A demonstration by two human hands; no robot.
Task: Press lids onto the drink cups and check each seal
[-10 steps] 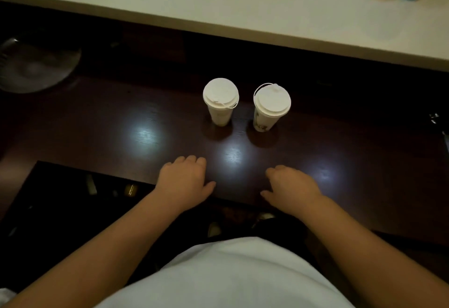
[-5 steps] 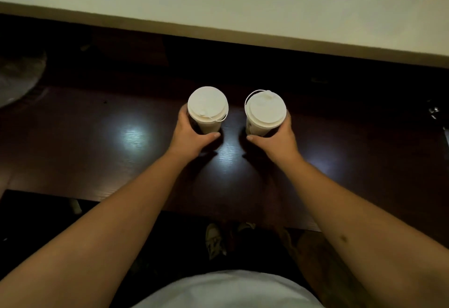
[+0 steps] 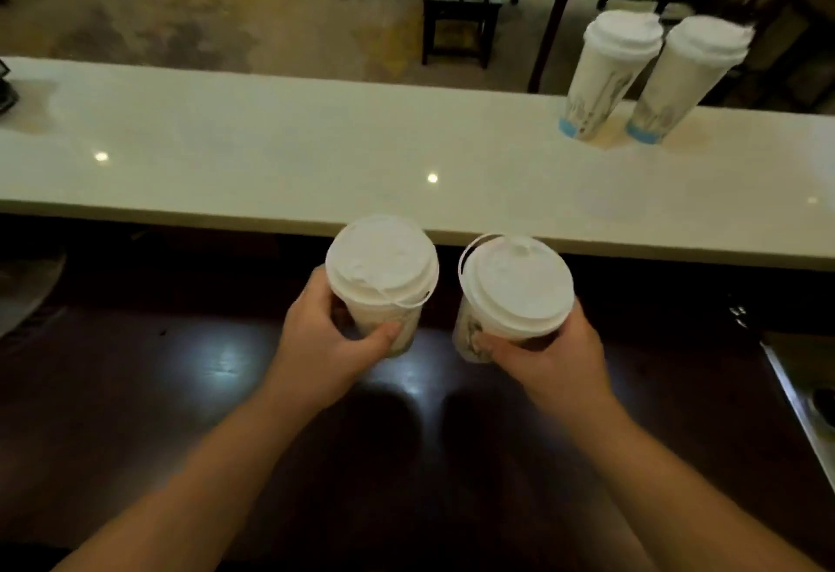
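Both cups have come up off the dark wooden surface [image 3: 135, 391] since half a second ago, when they stood on it with my hands just wrapping around them; my view has tipped up too, so the pale upper counter [image 3: 271, 156] fills the middle. My left hand [image 3: 325, 345] is closed around the left cup [image 3: 384, 327], thumb across its front, and my right hand [image 3: 551, 359] is closed around the right cup [image 3: 472, 336], both held in the air side by side, near but not touching. Each carries a white lid [image 3: 382, 260] [image 3: 515, 282] that looks seated all round. To check the seals well, I judge I should grip below the rim without squeezing the paper walls, since a hard squeeze could pop a lid, then tilt each cup gently and watch the rim for drips. Two taller lidded cups [image 3: 605, 74] [image 3: 687, 79] stand on the far right of the counter, well apart. My fingers behind the cups are hidden, the far rims of the lids are hard to judge, the print on the cups is too blurred to read, and I cannot tell how full they are.
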